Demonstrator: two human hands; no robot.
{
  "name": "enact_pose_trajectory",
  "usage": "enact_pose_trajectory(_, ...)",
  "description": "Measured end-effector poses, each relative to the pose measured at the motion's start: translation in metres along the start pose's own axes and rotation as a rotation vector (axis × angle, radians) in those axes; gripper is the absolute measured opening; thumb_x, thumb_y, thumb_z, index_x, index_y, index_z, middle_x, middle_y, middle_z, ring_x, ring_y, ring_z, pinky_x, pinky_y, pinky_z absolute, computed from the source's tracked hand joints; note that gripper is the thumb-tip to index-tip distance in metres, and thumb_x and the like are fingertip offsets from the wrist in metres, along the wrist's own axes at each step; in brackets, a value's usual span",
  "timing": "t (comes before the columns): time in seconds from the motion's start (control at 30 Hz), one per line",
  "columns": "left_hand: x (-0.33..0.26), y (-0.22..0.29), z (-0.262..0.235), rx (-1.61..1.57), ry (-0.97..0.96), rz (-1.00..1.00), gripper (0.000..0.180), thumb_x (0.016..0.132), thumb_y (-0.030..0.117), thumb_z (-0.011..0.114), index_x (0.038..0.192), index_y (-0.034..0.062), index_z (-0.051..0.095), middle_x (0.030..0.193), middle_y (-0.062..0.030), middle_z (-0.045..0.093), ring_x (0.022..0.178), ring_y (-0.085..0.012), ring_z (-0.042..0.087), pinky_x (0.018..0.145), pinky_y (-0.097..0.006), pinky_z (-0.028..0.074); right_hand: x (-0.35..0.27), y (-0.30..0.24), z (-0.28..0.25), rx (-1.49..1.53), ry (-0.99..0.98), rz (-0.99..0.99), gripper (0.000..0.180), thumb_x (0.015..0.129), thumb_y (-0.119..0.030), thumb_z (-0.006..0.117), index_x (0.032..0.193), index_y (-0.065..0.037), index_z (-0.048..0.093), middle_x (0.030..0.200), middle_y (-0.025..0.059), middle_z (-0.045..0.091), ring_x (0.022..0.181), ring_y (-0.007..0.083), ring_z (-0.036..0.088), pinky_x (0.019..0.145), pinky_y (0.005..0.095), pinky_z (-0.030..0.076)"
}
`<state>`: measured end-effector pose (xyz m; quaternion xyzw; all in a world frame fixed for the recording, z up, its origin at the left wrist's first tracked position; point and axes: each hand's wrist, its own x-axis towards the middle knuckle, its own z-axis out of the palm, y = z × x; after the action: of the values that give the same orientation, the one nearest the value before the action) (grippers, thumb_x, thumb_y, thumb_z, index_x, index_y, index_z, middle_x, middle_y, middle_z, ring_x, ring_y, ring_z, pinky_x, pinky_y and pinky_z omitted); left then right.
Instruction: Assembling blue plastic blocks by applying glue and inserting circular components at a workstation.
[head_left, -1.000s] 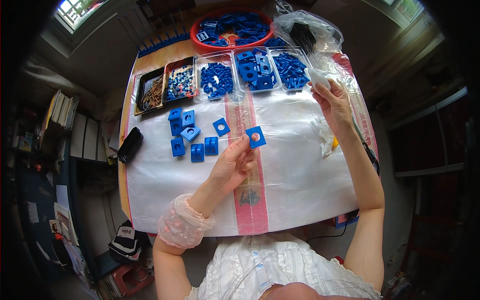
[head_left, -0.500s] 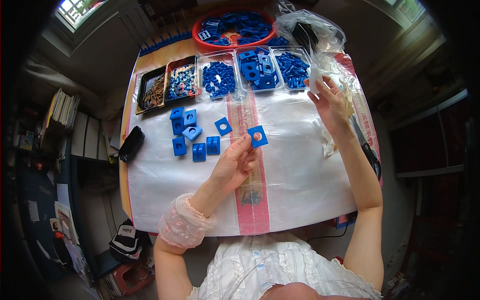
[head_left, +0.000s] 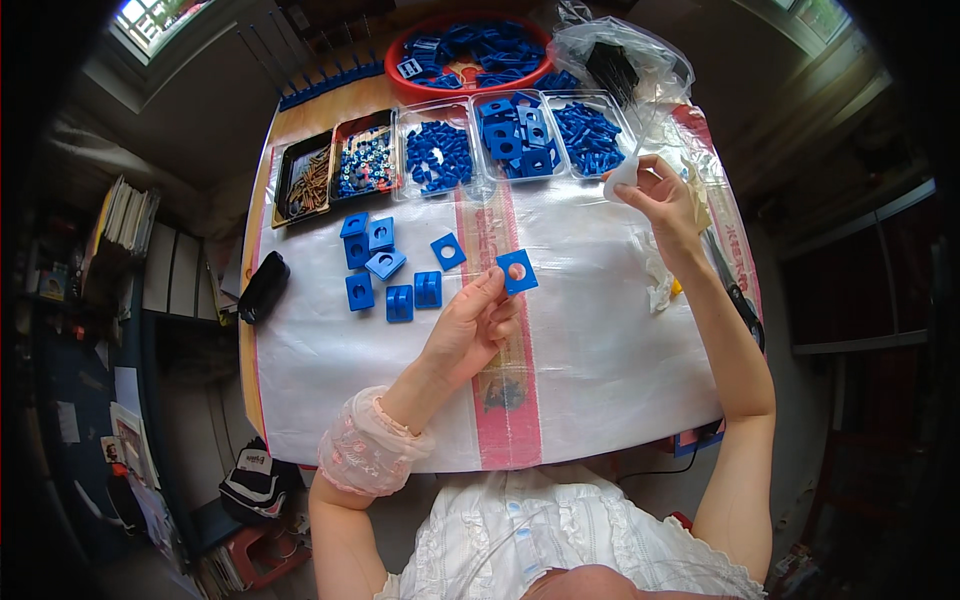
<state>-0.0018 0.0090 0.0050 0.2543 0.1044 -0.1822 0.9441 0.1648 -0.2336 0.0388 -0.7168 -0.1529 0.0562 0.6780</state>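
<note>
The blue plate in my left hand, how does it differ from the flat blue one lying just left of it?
The held plate is in your left hand; the loose plate lies on the white sheet. Fingers overlap the held plate's edge, while the loose plate is uncovered. Both are blue and square, with a round hole.

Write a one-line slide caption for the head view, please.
Left hand holding a square blue plastic plate with a round hole; right hand holding a rounded white object.
</note>
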Motion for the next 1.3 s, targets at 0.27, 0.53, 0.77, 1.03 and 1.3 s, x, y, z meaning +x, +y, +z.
enact_pose_trajectory(0.27, 0.000, -0.001, -0.002, 0.001, -0.016, 0.006, 0.024, 0.101, 0.026, 0.058, 0.118, 0.0087, 0.055, 0.108, 0.0039, 0.059, 0.071, -0.0053, 0.038, 0.055, -0.018, 0.033, -0.004, 0.022, 0.006, -0.386, -0.112, -0.194, 0.026, 0.077, -0.002, 0.077, 0.099, -0.003, 0.062, 0.097, 0.0073, 0.072, 0.095, 0.0176, 0.068, 0.092, 0.0311, 0.050)
enact_pose_trajectory(0.53, -0.001, 0.000, 0.000, 0.003, -0.012, 0.009, 0.024, 0.101, 0.025, 0.058, 0.117, 0.0088, 0.055, 0.107, 0.0040, 0.059, 0.071, -0.0052, 0.038, 0.055, -0.018, 0.033, -0.008, 0.019, 0.012, -0.497, -0.086, -0.202, 0.024, 0.077, -0.001, 0.077, 0.097, -0.001, 0.063, 0.094, 0.0095, 0.070, 0.094, 0.0208, 0.067, 0.089, 0.0317, 0.051)
enact_pose_trajectory(0.77, -0.001, 0.000, 0.001, 0.015, 0.005, 0.002, 0.022, 0.101, 0.026, 0.058, 0.116, 0.0092, 0.056, 0.107, 0.0047, 0.060, 0.071, -0.0051, 0.038, 0.055, -0.017, 0.033, -0.010, 0.020, 0.012, -0.510, -0.092, -0.208, 0.024, 0.077, -0.002, 0.076, 0.097, -0.001, 0.063, 0.094, 0.0086, 0.070, 0.095, 0.0205, 0.067, 0.087, 0.0322, 0.050)
enact_pose_trajectory(1.03, -0.001, 0.000, -0.001, 0.021, 0.002, -0.001, 0.022, 0.101, 0.026, 0.059, 0.114, 0.0096, 0.057, 0.107, 0.0054, 0.060, 0.071, -0.0050, 0.037, 0.054, -0.017, 0.033, -0.012, 0.020, 0.015, -0.543, -0.070, -0.187, 0.024, 0.078, -0.005, 0.077, 0.098, -0.003, 0.064, 0.096, 0.0082, 0.071, 0.095, 0.0210, 0.067, 0.085, 0.0341, 0.050)
enact_pose_trajectory(1.3, -0.001, 0.000, 0.000, 0.021, 0.008, -0.005, 0.022, 0.101, 0.027, 0.059, 0.114, 0.0096, 0.057, 0.107, 0.0049, 0.059, 0.071, -0.0050, 0.037, 0.054, -0.017, 0.033, -0.016, 0.017, 0.013, -0.561, -0.078, -0.235, 0.027, 0.078, -0.007, 0.077, 0.103, -0.005, 0.065, 0.104, 0.0075, 0.071, 0.099, 0.0210, 0.066, 0.086, 0.0344, 0.049)
